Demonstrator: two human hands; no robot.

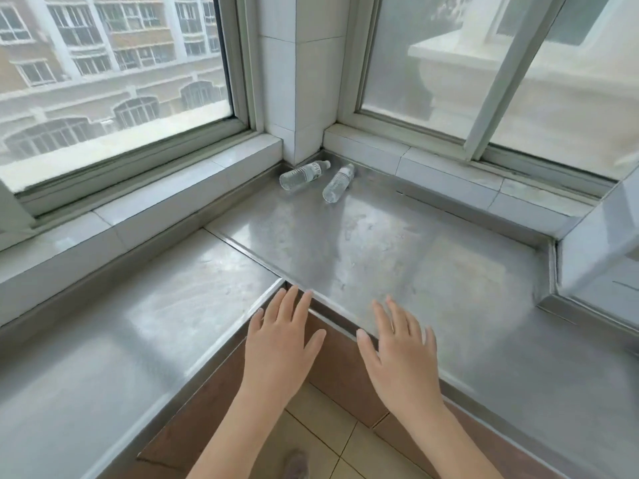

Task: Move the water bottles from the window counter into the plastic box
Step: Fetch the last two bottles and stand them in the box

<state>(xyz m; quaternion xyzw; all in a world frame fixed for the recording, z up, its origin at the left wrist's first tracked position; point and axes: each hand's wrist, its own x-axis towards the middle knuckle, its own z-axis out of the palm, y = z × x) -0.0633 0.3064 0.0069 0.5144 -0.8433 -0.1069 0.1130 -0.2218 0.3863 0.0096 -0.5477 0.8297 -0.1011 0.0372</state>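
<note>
- Reaching out flat, the left hand [280, 344] is open and holds nothing, at 6 o'clock.
- The right hand [397, 354] is open and empty too.
- Two clear water bottles [304, 174] [338, 183] lie on the steel counter [432, 257] at 12 o'clock, in the window corner, well apart from both hands.

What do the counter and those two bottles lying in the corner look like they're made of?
The counter looks like stainless steel with a dull brushed finish: grey sheen, soft reflections of the windows, folded edges and a seam between its panels. The left bottle and the right bottle appear to be clear thin plastic: you can see through them, and each has a pale label band, probably paper or film.
</note>
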